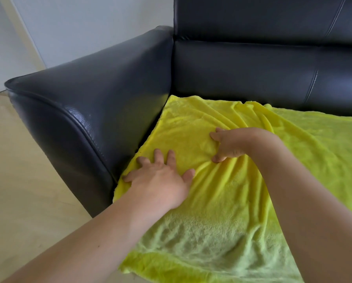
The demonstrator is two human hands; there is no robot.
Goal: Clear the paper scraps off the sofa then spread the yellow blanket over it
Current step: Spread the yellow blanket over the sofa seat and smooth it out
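A yellow fleece blanket lies over the seat of a black leather sofa and hangs down over its front edge. My left hand presses flat on the blanket near the armrest, fingers spread. My right hand rests on the blanket further back with its fingers bent down into the cloth, and creases fan out from it. No paper scraps are visible.
The sofa's left armrest rises just left of my left hand. Pale floor lies to the left, with a white wall behind. The backrest stands behind the blanket's rear edge.
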